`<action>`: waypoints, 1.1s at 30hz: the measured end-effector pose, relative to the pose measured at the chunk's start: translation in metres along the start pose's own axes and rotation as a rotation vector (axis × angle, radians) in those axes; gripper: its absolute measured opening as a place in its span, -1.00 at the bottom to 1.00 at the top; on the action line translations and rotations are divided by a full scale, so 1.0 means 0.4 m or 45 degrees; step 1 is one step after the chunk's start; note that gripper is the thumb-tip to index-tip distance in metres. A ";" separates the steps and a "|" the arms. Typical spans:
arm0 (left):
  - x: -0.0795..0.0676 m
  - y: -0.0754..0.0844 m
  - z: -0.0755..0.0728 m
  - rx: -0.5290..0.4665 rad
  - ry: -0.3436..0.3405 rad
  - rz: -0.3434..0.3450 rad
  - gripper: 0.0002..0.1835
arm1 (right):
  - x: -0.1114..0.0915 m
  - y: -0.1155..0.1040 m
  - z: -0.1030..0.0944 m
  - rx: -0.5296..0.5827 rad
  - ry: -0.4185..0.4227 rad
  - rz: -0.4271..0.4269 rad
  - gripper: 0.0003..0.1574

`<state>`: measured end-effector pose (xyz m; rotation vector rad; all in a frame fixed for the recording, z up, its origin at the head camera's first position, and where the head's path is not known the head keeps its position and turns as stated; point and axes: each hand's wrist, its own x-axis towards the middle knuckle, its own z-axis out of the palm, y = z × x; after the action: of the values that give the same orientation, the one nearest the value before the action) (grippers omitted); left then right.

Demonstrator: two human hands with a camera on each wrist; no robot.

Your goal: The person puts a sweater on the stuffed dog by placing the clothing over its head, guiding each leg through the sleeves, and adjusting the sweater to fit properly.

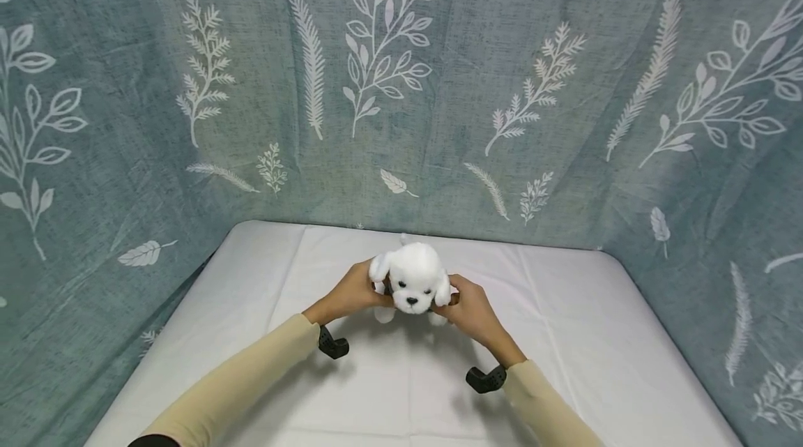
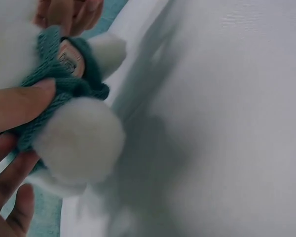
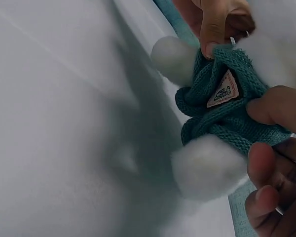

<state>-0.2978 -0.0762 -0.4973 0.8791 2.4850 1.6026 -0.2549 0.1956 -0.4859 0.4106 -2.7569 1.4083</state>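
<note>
A white plush dog (image 1: 415, 274) with floppy ears and a dark nose faces me, held between both hands in the head view. It wears a teal knitted sweater (image 3: 227, 94) with a small triangular label (image 3: 224, 92) on the front. My left hand (image 1: 353, 291) grips the sweater at the dog's side, thumb in front and fingers behind. On the opposite side, my right hand (image 1: 472, 309) pinches the knit, its thumb also in front. Round white paws (image 2: 81, 140) stick out below the sweater. In the head view the head and ears hide most of the sweater.
A white-covered table (image 1: 351, 391) lies beneath the dog, which casts a shadow on it. Blue-green curtains (image 1: 439, 175) with white leaf prints surround the table at the back and sides. Black wrist devices (image 1: 334, 344) sit on both wrists.
</note>
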 end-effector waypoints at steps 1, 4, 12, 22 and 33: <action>0.001 -0.001 0.006 0.012 0.027 0.004 -0.28 | 0.003 0.001 -0.002 0.006 0.002 -0.004 -0.39; 0.002 -0.005 0.022 0.038 0.088 -0.026 -0.25 | 0.010 0.005 -0.007 -0.003 -0.002 -0.019 -0.47; -0.007 -0.025 0.047 0.113 0.090 -0.058 -0.17 | 0.017 0.034 0.001 -0.032 -0.017 -0.005 -0.54; -0.003 -0.031 0.048 0.142 0.058 -0.019 -0.16 | 0.013 0.050 0.008 -0.017 -0.005 0.058 -0.52; -0.016 -0.028 0.026 0.203 -0.073 -0.038 -0.33 | 0.003 0.056 -0.007 -0.120 0.010 0.036 -0.43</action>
<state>-0.2937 -0.0743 -0.5132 0.8867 2.6016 1.3653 -0.2615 0.2099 -0.5019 0.3634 -2.8193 1.2765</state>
